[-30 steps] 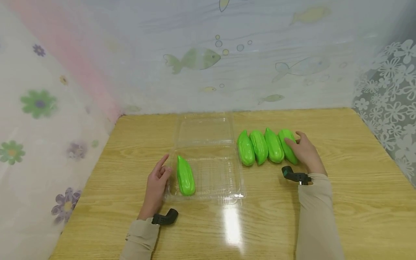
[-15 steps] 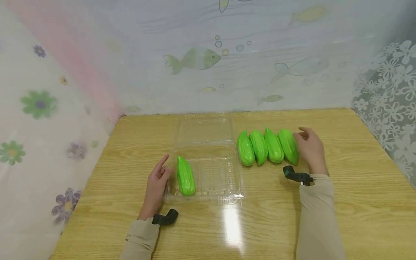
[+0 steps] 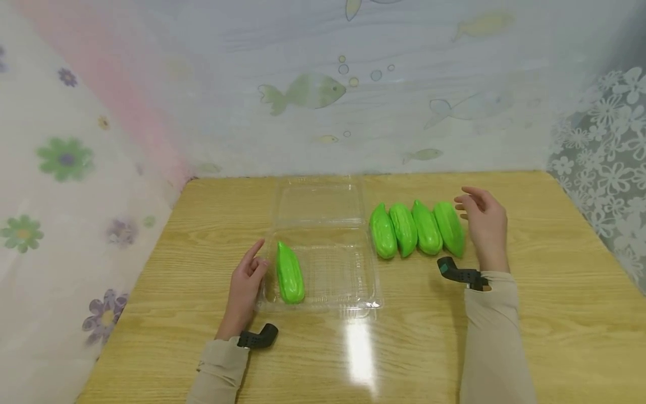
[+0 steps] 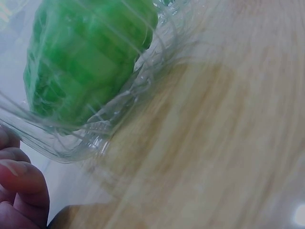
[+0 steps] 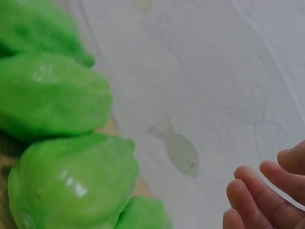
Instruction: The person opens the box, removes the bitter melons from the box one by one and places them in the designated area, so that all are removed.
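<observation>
A shiny green gourd-like vegetable (image 3: 290, 275) lies along the left side of an open clear plastic clamshell box (image 3: 370, 275). Close against the box's left edge is my left hand (image 3: 244, 286), its index finger reaching forward. In the left wrist view, bent fingers (image 4: 26, 181) show right beside the clear rim, below the green vegetable (image 4: 90, 57). Several more of these green vegetables (image 3: 428, 227) lie side by side right of the box. My right hand (image 3: 485, 224) is just right of the row's last one (image 3: 449, 229), fingers loosely bent and holding nothing, as the right wrist view also shows.
The box's lid (image 3: 320, 202) lies folded back toward the wall. All of this stands on a wooden table (image 3: 414, 336). A fish-patterned sheet (image 3: 303, 134) covers the back wall, and a flowered sheet (image 3: 126, 179) hangs at the left.
My right hand has let go of the last vegetable in the row and drawn away to the right and back. That vegetable stays in the row. My left hand keeps its place by the box.
</observation>
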Motion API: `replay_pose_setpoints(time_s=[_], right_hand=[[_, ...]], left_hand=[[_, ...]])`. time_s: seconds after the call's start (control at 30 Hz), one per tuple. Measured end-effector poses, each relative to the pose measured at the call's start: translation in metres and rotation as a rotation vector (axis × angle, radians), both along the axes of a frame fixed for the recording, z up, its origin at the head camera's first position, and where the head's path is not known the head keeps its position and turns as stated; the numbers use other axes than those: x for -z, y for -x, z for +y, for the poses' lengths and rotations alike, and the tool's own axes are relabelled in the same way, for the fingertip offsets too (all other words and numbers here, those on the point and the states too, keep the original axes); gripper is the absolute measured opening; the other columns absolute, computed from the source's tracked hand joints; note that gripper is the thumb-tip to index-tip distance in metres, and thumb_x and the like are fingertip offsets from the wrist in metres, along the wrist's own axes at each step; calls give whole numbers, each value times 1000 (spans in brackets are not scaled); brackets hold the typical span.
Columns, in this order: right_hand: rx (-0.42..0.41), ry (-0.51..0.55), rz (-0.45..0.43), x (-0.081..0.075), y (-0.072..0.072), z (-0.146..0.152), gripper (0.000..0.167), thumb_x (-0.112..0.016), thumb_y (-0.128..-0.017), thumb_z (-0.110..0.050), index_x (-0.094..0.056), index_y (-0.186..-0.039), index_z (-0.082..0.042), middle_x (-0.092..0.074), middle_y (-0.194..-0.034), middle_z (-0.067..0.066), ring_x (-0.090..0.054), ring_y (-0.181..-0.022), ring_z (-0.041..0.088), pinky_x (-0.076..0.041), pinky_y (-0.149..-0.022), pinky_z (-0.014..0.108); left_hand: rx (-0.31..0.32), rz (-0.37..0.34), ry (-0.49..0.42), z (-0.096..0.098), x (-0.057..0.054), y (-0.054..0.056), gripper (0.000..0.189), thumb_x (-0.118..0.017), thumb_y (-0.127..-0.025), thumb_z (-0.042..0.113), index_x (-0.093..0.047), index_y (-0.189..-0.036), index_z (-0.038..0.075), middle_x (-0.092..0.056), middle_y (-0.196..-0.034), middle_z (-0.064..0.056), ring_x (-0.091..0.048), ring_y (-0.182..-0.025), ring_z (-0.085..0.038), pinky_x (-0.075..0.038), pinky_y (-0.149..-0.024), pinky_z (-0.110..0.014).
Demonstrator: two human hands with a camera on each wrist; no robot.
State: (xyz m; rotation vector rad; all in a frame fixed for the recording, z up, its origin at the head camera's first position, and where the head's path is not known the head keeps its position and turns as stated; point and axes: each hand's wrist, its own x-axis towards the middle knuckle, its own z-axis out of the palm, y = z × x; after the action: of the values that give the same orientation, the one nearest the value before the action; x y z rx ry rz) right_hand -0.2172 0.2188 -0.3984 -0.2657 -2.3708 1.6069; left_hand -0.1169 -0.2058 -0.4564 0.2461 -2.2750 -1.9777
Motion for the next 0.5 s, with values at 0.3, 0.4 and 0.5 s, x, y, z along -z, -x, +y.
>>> replay_pose_setpoints(time_s=[0.3, 0.4, 0.5], right_hand=[[-121, 17, 123, -19, -4, -29, 33, -50, -91, -30, -55, -119, -14, -62, -98, 3, -59, -82, 12, -46, -70, 23], [-160, 13, 163, -23, -7, -42, 32, -51, -91, -30, -56, -118, -13, -62, -97, 4, -59, -81, 13, -46, -69, 24], [-202, 10, 196, -30, -10, -54, 31, -51, -91, -28, -56, -117, -13, -62, -96, 6, -58, -81, 13, -46, -69, 25]], left_hand=[[16, 0, 22, 5, -13, -4, 44, -52, -91, 12, -42, -133, 17, -41, -71, -2, -35, -58, -9, -33, -54, -22], [18, -1, 23, 4, -12, -4, 44, -52, -91, 13, -42, -133, 18, -41, -72, -2, -35, -58, -9, -33, -54, -22], [17, -1, 30, 4, -11, -5, 44, -52, -91, 13, -42, -134, 18, -42, -72, -2, -36, -58, -9, -34, -54, -22]])
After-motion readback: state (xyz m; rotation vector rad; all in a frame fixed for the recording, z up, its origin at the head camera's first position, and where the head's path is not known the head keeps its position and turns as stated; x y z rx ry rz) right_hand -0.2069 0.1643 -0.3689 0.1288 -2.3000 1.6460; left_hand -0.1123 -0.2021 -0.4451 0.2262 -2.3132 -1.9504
